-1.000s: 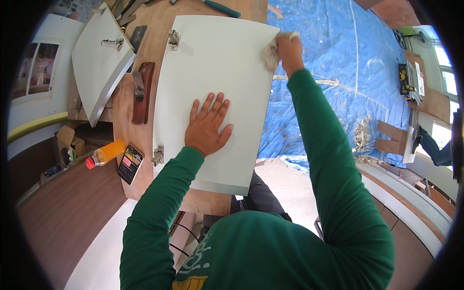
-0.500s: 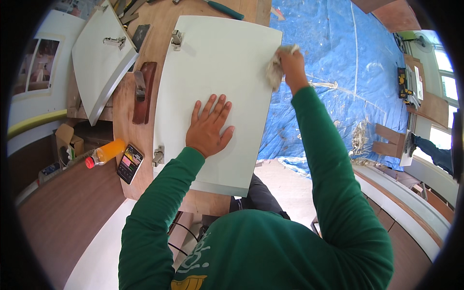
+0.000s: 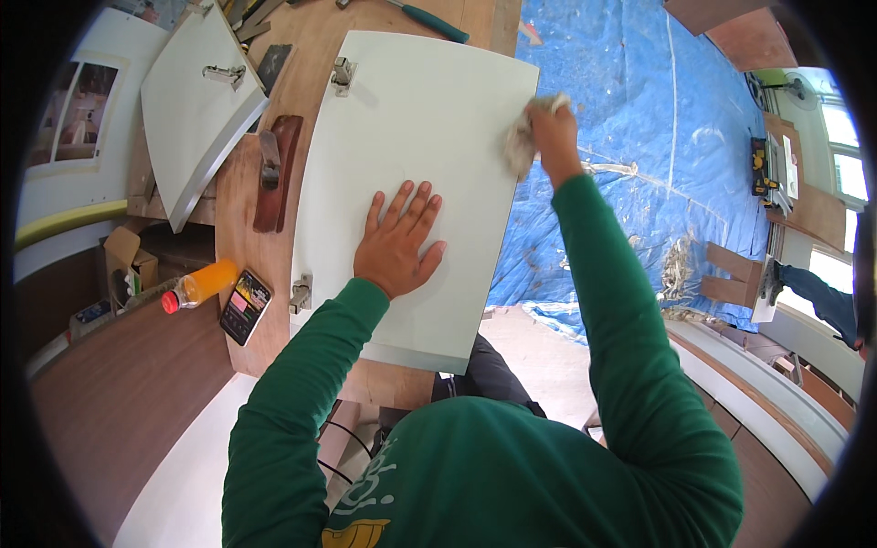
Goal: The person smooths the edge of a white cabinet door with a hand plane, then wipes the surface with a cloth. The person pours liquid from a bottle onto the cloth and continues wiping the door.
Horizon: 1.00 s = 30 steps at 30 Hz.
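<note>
A white cabinet door [image 3: 429, 119] lies flat on a wooden workbench [image 3: 247, 201] in front of me. Two metal hinges sit along its left side, the upper hinge [image 3: 343, 75] near the far corner and the lower hinge [image 3: 301, 292] near the close one. My left hand [image 3: 399, 239] rests flat on the door's surface with fingers spread. My right hand [image 3: 555, 137] is closed around a pale, crumpled rag [image 3: 523, 146] at the door's right edge. Part of the rag hangs over that edge, and the fingers partly hide it.
Left of the door are a wooden hand plane [image 3: 276, 173], a phone [image 3: 246, 307] and an orange drink bottle [image 3: 199, 285]. Another white door [image 3: 192, 119] leans farther left. A hammer [image 3: 429, 20] lies at the back. Blue tarpaulin [image 3: 630, 110] covers the floor to the right, near another person's leg [image 3: 813, 290].
The view has shifted slightly. My right hand and the rag stay at the door's right edge, a little lower than before. My left hand keeps its place on the door.
</note>
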{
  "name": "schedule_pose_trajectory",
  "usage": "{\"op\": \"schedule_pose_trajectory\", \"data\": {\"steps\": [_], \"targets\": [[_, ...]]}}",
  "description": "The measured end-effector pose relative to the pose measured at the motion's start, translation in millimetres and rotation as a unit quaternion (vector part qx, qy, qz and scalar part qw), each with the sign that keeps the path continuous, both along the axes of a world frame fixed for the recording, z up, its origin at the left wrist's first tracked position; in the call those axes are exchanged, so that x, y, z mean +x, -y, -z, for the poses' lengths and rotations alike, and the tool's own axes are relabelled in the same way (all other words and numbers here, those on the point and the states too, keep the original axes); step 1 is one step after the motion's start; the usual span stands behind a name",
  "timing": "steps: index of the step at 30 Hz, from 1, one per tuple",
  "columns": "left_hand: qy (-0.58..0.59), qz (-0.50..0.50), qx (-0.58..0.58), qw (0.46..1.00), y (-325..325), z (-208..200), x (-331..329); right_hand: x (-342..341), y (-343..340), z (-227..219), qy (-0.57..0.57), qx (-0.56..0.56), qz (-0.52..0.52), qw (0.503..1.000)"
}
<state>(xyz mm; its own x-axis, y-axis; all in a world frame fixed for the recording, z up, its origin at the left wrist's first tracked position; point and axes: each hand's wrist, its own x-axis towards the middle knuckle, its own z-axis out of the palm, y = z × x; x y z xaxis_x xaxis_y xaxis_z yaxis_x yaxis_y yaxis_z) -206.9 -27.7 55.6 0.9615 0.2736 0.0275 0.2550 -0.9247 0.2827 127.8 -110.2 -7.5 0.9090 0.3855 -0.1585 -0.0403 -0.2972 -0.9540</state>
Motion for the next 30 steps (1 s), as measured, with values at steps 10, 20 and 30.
{"op": "schedule_pose_trajectory", "data": {"steps": [10, 20, 30], "targets": [[0.021, -0.004, 0.009, 1.000, 4, 2, 13, 63, -46, -21, 0.061, -0.021, -0.030, 0.997], [0.011, -0.017, 0.003, 1.000, 5, 10, 8, -191, 105, -35, -0.023, -0.091, -0.021, 0.995], [-0.002, -0.005, 0.009, 1.000, 2, 8, 8, -132, 70, -26, -0.030, -0.024, -0.002, 0.999]]}}
